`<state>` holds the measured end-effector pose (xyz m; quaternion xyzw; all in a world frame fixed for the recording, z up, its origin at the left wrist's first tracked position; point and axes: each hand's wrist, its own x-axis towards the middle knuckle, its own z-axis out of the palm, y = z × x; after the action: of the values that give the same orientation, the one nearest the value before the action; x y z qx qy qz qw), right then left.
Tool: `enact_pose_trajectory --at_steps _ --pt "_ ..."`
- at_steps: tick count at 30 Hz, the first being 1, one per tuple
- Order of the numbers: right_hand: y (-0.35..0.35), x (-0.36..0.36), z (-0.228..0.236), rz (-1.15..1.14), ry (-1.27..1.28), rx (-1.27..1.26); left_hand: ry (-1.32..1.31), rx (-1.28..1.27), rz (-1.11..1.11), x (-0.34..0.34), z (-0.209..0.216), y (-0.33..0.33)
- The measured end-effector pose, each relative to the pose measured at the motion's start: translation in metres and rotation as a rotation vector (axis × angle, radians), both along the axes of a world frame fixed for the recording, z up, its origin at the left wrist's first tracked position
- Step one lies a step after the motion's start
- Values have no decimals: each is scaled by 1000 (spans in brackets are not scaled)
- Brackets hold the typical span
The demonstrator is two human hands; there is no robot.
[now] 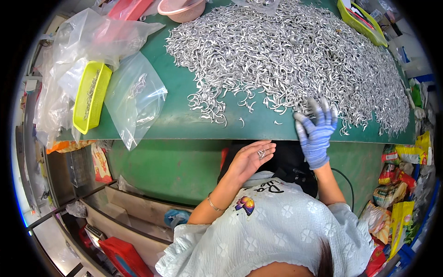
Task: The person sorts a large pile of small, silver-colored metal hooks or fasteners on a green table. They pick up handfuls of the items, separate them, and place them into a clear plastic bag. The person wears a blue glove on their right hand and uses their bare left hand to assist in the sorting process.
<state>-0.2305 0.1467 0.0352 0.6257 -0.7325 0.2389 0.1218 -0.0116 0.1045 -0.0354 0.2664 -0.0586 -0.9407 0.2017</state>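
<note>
A large heap of small silver metal hooks (295,55) covers the green table (180,122). My right hand (316,131), in a blue-grey knit glove, rests fingers spread on the near edge of the heap at the table's front. My bare left hand (251,159) is held palm up just below the table edge, with a couple of the silver hooks (261,153) lying in the open palm. A thin bracelet circles my left wrist.
A yellow plastic basket (91,94) and clear plastic bags (136,97) lie at the table's left. A pink bowl (181,9) stands at the far edge, another yellow tray (362,21) at the far right. Colourful packets (401,194) pile up at lower right.
</note>
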Motion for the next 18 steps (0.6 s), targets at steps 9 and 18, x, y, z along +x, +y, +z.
enact_pose_trajectory --at_steps 9,18 --pt "-37 42 19 222 -69 -33 21 17 42 8 -3 -1" --pt "-68 80 1 247 -10 66 71 22 146 17 -12 -1"
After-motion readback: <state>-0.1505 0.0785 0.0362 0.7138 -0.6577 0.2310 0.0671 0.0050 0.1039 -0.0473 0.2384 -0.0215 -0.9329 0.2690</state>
